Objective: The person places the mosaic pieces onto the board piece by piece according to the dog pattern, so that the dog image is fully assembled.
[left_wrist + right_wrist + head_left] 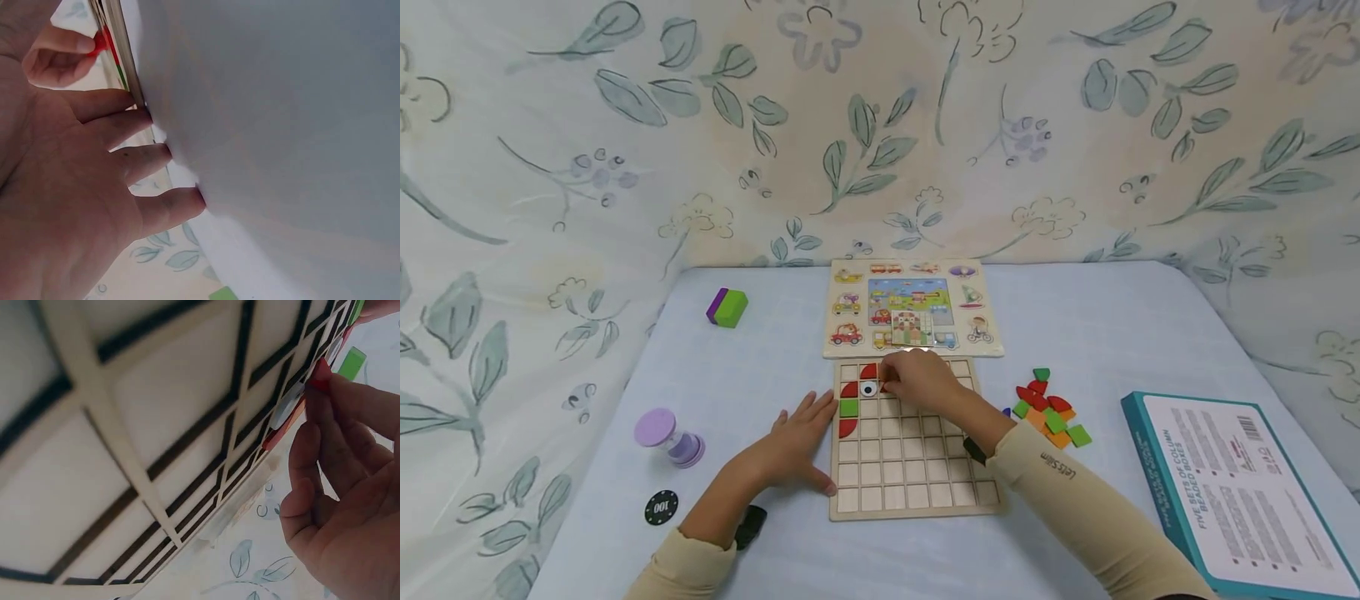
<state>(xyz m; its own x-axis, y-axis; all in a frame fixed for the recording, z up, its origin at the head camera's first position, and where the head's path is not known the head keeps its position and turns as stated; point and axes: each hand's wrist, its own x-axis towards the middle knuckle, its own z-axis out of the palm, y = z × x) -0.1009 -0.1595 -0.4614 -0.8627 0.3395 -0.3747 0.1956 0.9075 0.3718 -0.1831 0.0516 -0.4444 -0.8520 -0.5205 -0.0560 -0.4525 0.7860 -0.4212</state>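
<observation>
Right hand: you pinch a small red piece between thumb and fingertips, remaining fingers bent in toward the palm. The piece is over the upper part of the grid board, mid-frame, just right of the eye disc; whether it touches the board, cannot tell. Left hand: released, fingers spread and fairly straight, thumb and fingertips at the board's left edge, palm facing the wrist camera in that view. Laid in the cells at the board's upper left, you have three curved red tiles, one green square and the eye disc; your right hand hides some neighbouring cells. Loose pile of red, green, orange and blue shapes on the counter, right of the board and near your right forearm. Directly above the board in the frame, a picture puzzle with vehicles around a central scene, small printed card lying on its lower middle. Upper left of the counter, a green block against a purple block. Left of your left hand, a lilac spool-shaped object; below it, a black chip marked 100. Lower right of the frame, a teal box with a white printed face. Floral cloth fills the background.
</observation>
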